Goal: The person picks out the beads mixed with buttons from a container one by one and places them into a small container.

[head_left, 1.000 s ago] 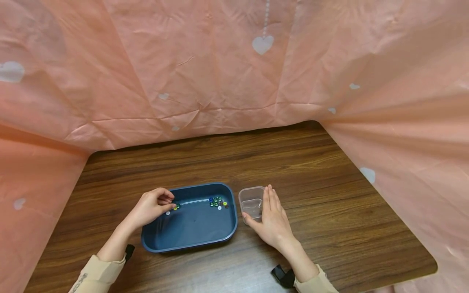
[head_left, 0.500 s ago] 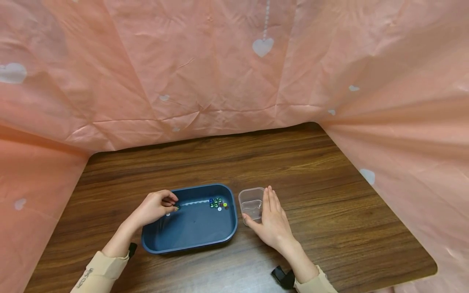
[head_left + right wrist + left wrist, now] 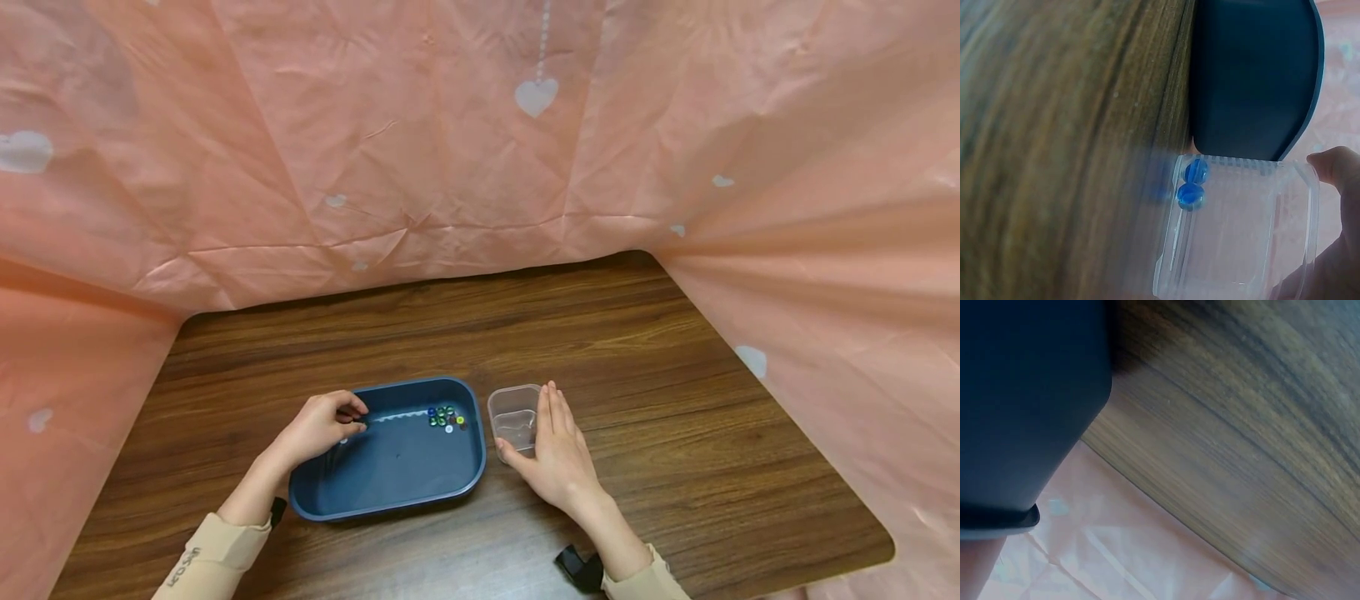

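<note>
In the head view my left hand [image 3: 321, 427] reaches over the left end of a dark blue tray [image 3: 390, 498], fingers bent and thumb tip close to the index fingertip. I cannot tell whether a marble is between them. By its thumb lies a small white round piece [image 3: 343, 441]. Green and blue glass marbles [image 3: 441, 414] cluster at the tray's right end, with small yellow, white and brown round pieces. My right hand [image 3: 558, 454] rests against a clear plastic container [image 3: 516, 429], fingers straight along its right side, thumb at its near side. The right wrist view shows two blue marbles [image 3: 1191, 195] inside.
Tray and container stand side by side on a wood-grain table [image 3: 637, 358]. A pink curtain [image 3: 450, 125] with white hearts hangs behind it and along both sides. The left wrist view shows only the tray's outer wall [image 3: 1029, 412], table and curtain.
My left hand has shifted slightly right inside the tray, and the green and yellow pieces by its fingertips are now out of sight. My right hand and the container stay put.
</note>
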Demonstrator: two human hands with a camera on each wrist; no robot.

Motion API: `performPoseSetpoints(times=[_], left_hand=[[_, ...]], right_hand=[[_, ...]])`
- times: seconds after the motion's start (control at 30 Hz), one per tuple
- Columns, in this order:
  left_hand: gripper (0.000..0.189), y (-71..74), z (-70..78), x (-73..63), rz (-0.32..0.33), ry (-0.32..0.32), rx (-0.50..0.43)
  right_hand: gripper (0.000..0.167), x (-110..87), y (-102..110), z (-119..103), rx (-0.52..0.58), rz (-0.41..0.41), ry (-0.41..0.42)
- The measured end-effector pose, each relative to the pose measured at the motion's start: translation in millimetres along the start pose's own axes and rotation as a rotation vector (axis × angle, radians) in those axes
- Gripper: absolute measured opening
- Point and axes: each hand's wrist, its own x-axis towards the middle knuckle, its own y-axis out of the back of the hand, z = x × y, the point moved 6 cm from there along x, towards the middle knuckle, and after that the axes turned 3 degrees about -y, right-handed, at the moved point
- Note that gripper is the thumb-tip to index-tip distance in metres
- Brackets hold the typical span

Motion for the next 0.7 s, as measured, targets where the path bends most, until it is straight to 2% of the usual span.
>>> performPoseSetpoints(times=[0.27, 0.7], left_hand=[[0.013, -5.2, 1.0, -0.1, 0.009, -0.011, 0.021], [0.014, -10.5, 0.1, 1.3, -0.006, 0.019, 0.057]], right_hand=[[0.102, 0.6, 1.1, 0.7, -0.006, -0.002, 0.002], [0.102, -0.2, 2.1, 0.9, -0.006, 0.002, 0.002]])
